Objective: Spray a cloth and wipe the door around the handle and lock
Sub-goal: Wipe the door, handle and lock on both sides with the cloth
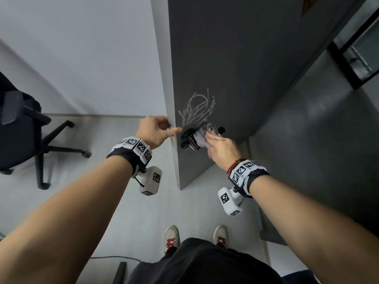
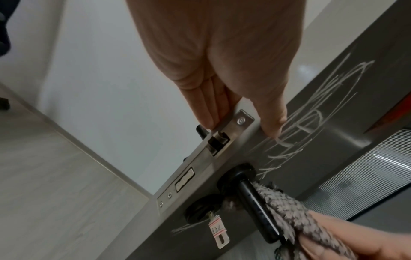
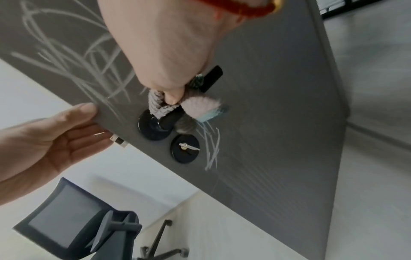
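The dark grey door (image 1: pixel 235 58) stands ajar with its edge toward me. Pale chalk-like scribbles (image 1: pixel 198 108) cover it above the black lever handle (image 2: pixel 255 198), and a few more lie by the lock (image 3: pixel 184 148), where a key with a paper tag (image 2: pixel 219 230) hangs. My right hand (image 1: pixel 213 140) grips a grey knitted cloth (image 1: pixel 205 133) wrapped over the lever, thumb curled under it. My left hand (image 1: pixel 173 126) pinches the door's edge just above the steel latch plate (image 2: pixel 206 153), thumb on the scribbled face and fingers on the far side.
A black office chair (image 1: pixel 20 130) stands on the pale floor at the left, near a white wall. A cable (image 1: pixel 114 257) runs along the floor by my feet. A black-framed window with blinds (image 1: pixel 361 54) is at the upper right.
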